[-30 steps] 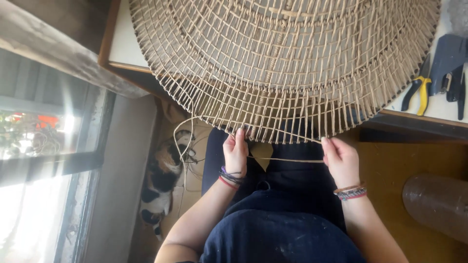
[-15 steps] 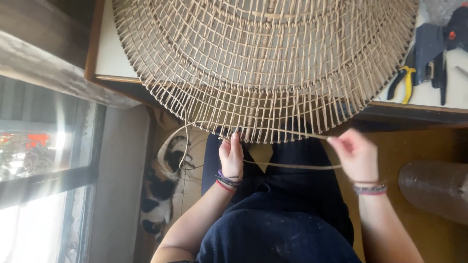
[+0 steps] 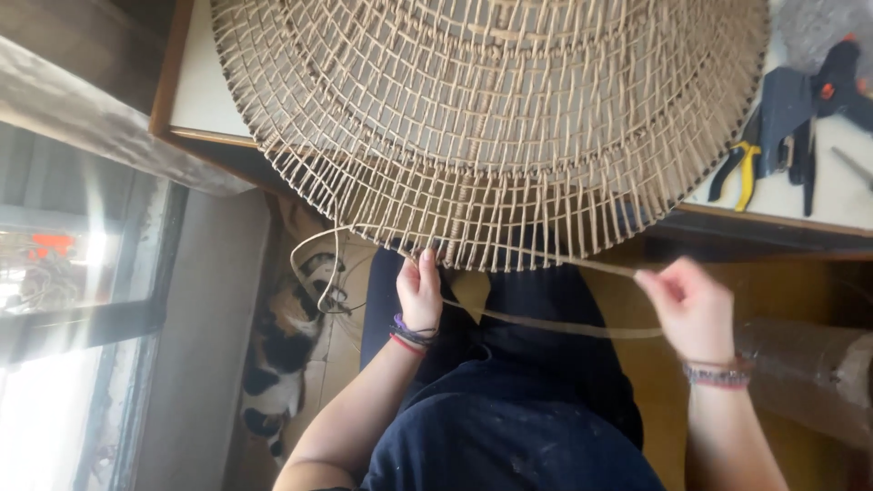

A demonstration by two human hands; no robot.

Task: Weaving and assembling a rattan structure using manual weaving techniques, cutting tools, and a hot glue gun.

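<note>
White table (image 3: 195, 95) carries a big woven basket (image 3: 491, 118); left hand (image 3: 420, 293) presses its rim, right hand (image 3: 691, 305) pinches a cane strand (image 3: 555, 325). Cat (image 3: 282, 355) on floor left.

No labels, signs or screens show anywhere in view. The one thing that could pass for packaging is a roll of clear plastic wrap (image 3: 809, 373) (it may be bubble wrap; too blurred to tell), lying low at the right, below the desk (image 3: 818, 195) edge and just beside the right wrist. It is cylindrical, see-through and faintly grey, with the brown floor showing through it. A second patch of the same crinkled clear plastic (image 3: 805, 27) sits on the desk at the top right corner, above the tools; its shape is cut off by the frame. Neither piece carries any visible print or sticker.
</note>
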